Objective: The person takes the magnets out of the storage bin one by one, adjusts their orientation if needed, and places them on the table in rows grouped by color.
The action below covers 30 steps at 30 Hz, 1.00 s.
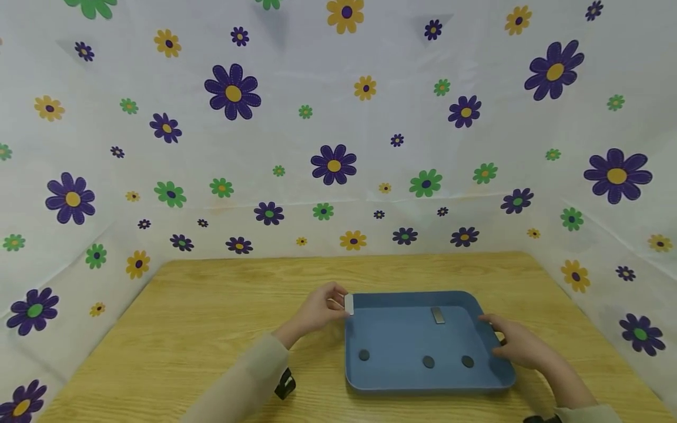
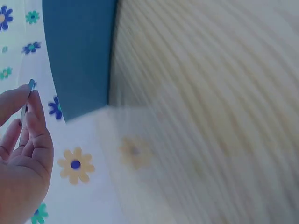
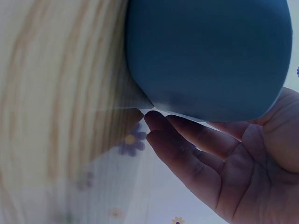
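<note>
In the head view, a blue tray (image 1: 396, 338) lies on the wooden table. My left hand (image 1: 324, 306) pinches a small, flat, whitish rectangular piece (image 1: 349, 304) at the tray's back left corner. The left wrist view shows this piece edge-on as a thin plate (image 2: 31, 85) between thumb and fingers. My right hand (image 1: 520, 343) holds the tray's right side, its fingers curled at the outer wall (image 3: 210, 60) in the right wrist view; the thumb is partly hidden there. Inside the tray are a silver-grey rectangular piece (image 1: 437, 315) and three dark grey discs (image 1: 428, 361).
The light wooden table (image 1: 211, 329) extends left of the tray and behind it. A white cloth with flower prints (image 1: 296, 129) hangs at the back and both sides. A black band (image 1: 285, 385) is at the left wrist.
</note>
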### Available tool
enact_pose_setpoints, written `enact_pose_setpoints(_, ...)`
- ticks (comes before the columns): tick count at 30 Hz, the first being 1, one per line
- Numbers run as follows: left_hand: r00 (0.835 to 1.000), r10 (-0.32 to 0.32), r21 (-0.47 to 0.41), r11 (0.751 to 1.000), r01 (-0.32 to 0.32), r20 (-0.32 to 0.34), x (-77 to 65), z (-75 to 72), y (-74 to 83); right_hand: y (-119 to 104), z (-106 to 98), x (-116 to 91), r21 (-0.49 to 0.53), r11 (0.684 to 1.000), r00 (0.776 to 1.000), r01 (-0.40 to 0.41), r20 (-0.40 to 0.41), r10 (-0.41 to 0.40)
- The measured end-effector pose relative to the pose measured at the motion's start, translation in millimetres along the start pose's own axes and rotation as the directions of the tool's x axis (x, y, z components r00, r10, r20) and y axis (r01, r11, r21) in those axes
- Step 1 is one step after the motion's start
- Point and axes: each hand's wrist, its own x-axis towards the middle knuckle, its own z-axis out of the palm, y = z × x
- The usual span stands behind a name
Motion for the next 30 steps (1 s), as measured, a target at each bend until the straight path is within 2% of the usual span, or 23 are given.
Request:
enact_pose_setpoints(3,0.999,-0.015,-0.007,1.000,0.015,-0.028,-5.4,-10.1,-5.9,0,0,-1,0.017,1.000,1.000,-0.013,0.001,0.013)
enact_pose_setpoints(7,0.995,-0.074,0.019,0.997,0.075,-0.063,-10.1,-17.2,-9.7,0,1,-1,0.024,1.000,1.000,-0.018,0.002,0.018)
enact_pose_setpoints(13,0.984,-0.149,0.134,0.978,0.161,-0.097,-10.5,-18.0,-16.0,2,1,-1,0.013,1.000,1.000,-0.013,0.004,0.013)
enact_pose_setpoints(20,0.972,-0.221,0.230,0.945,0.234,-0.080,-9.5,-15.4,-23.9,0,2,-1,0.003,1.000,1.000,-0.011,-0.006,0.011)
enact_pose_setpoints(30,0.976,-0.209,0.332,0.918,0.218,-0.065,-8.2,-13.5,-23.4,1,0,1,0.021,0.999,0.999,-0.037,0.013,0.036)
